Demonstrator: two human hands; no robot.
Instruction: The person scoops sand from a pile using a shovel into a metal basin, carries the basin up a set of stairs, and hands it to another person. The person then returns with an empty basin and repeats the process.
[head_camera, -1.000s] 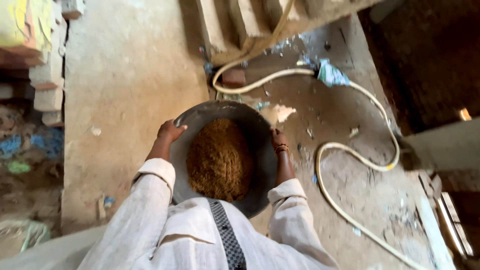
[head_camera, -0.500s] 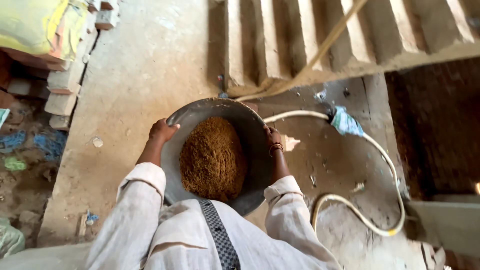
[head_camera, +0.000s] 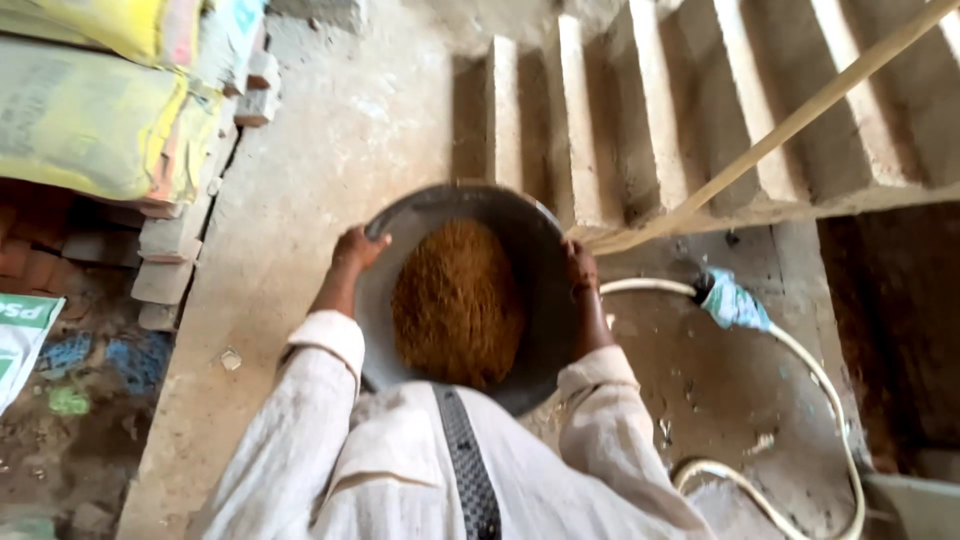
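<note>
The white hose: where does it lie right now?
In the head view the white hose curves over the floor at the right, beside the right hand gripping the pan, below the steps.

- A heap of brown sand (head_camera: 458, 300) lay in the round grey metal pan (head_camera: 540, 235).
- Grey concrete stairs (head_camera: 700, 110) rose beyond it.
- Yellow sacks (head_camera: 90, 120) lay left; a white hose (head_camera: 800, 360) lay right.

Grey metal pan (head_camera: 540, 250), brown sand (head_camera: 458, 300); white sleeves (head_camera: 300, 420); yellow sacks (head_camera: 100, 120); white hose (head_camera: 800, 360); grey concrete steps (head_camera: 650, 110).
</note>
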